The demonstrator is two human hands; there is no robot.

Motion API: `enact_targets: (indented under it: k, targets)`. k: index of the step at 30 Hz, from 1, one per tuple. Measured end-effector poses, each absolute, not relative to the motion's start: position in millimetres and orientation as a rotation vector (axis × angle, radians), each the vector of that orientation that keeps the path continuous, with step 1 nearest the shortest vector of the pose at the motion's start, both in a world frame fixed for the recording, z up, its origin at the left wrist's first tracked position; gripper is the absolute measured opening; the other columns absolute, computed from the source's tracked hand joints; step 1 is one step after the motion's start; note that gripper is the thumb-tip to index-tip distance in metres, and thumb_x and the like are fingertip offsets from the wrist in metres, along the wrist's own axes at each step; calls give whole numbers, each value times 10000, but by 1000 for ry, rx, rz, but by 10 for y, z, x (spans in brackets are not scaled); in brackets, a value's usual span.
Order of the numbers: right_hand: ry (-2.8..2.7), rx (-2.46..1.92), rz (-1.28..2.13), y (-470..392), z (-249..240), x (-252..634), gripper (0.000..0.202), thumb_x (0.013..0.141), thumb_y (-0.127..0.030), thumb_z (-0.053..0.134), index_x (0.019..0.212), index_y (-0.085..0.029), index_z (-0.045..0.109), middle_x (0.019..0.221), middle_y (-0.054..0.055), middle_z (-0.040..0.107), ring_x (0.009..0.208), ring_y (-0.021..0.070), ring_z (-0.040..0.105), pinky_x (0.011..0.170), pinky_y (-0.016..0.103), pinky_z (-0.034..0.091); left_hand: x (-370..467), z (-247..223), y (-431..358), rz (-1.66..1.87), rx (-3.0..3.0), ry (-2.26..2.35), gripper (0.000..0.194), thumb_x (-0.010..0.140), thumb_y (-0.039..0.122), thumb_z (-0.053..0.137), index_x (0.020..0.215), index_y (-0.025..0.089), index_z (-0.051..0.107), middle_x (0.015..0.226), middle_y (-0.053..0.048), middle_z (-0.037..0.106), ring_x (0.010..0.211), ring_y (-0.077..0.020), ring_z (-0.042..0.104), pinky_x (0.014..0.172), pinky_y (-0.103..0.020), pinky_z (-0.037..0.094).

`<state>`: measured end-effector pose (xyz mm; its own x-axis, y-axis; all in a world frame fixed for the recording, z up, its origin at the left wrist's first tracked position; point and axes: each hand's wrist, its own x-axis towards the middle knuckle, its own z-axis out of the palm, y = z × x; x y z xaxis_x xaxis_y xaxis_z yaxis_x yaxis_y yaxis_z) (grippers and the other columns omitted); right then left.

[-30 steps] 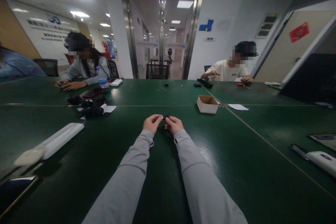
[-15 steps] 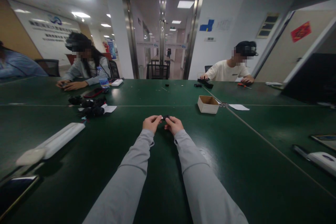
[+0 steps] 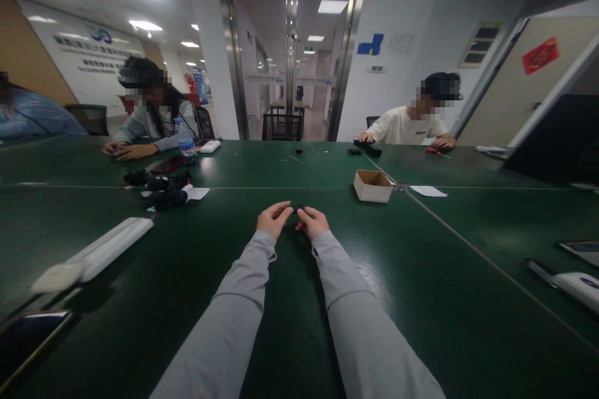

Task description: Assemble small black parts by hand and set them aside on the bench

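Below illegible signage (image 3: 91, 53), left hand (image 3: 274, 219) and right hand (image 3: 313, 222) firmly pinch a black piece (image 3: 297, 208).

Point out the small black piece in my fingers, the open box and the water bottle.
Small black piece (image 3: 298, 209): head view, its middle.
Open box (image 3: 373, 192): head view, front wall.
Water bottle (image 3: 187, 147): head view, label.

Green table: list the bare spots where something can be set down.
Left of the left sleeve, up to the long white object; right of the right sleeve, up to the diagonal seam; between the white paper and open box. Crowded: far left, around the black gadgets and bottle.
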<state>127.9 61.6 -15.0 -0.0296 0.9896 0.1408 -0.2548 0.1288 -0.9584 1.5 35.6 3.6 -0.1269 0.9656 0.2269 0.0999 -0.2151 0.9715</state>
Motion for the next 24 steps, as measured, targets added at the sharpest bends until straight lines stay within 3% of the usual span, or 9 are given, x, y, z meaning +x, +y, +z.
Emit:
enact_targets:
  k: [2,8,24]
  targets:
    - [-1093,-903,1271,626,-155,1277,324,603,-391,733,749,-131,609,543,-38,472,377,70,442,365,212,468,25,35,349,1477,1415,1158,439,653,339,632,1057,170,602,992,-95,635,820,-185,605,621,-259,502]
    - [-1084,-898,1299,611,-136,1280,324,593,-373,745,759,-125,618,536,-34,482,378,77,454,382,228,483,39,32,363,1544,1410,1116,305,640,281,628,900,124,645,933,-109,647,844,-192,605,783,-333,493]
    - [-1153,-919,1257,606,-140,1293,318,616,-383,725,783,-130,632,662,-6,526,407,61,463,397,216,480,36,7,397,1502,1302,1237,360,604,430,652,792,123,656,673,-57,636,612,-136,570,563,-245,475]
